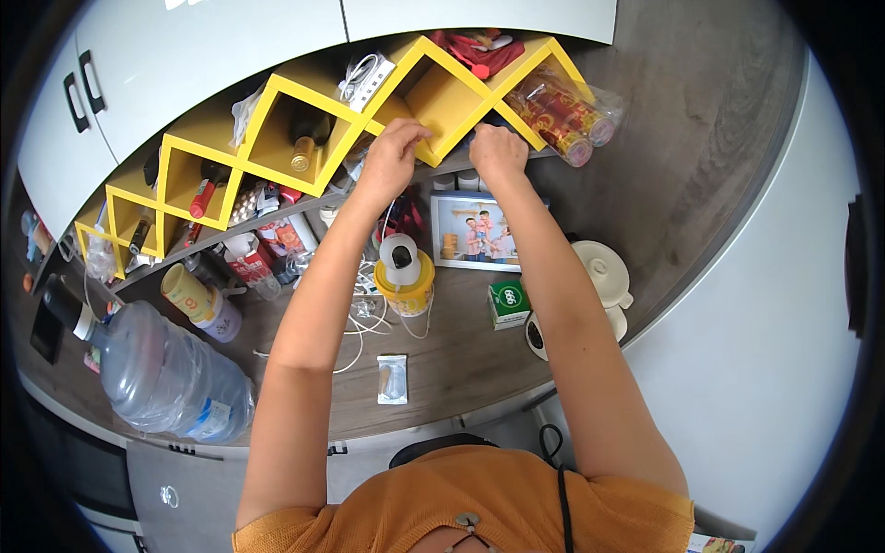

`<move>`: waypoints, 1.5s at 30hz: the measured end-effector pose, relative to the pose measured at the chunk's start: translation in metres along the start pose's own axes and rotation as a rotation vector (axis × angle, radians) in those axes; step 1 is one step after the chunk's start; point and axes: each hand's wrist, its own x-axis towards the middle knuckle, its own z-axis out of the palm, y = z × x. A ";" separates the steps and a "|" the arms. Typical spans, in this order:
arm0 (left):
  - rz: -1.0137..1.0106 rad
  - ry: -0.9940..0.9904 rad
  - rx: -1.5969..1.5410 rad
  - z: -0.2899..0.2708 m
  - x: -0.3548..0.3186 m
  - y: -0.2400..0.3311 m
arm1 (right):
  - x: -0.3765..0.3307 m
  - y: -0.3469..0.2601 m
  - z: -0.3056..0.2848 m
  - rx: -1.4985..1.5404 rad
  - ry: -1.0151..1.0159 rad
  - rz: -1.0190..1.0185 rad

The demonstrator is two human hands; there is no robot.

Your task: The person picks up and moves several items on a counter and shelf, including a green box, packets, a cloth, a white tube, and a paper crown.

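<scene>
Both my arms reach up to the yellow zigzag shelf (343,120) fixed under white cabinets. My left hand (395,158) is at the lower edge of an open-fronted compartment, its fingers loosely bent and apart, with nothing seen between them. To its right, my right hand (500,152) has its fingers curled in at the lower edge of the shelf; whatever they hold, if anything, is hidden. Below that hand stands a framed photo (476,230). A white camera-like device (400,259) sits on a yellow tub (406,293) beneath my left hand.
Bottles (304,147) and a white power strip (367,81) lie in the shelf, with red-gold cylinders (562,120) at its right end. On the counter are a large water jug (175,369), a small packet (393,380), a green-white box (508,304) and a cream lidded pot (601,272).
</scene>
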 end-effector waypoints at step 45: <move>-0.202 -0.032 -0.169 -0.012 -0.002 -0.004 | 0.005 0.024 0.000 0.131 -0.139 -0.382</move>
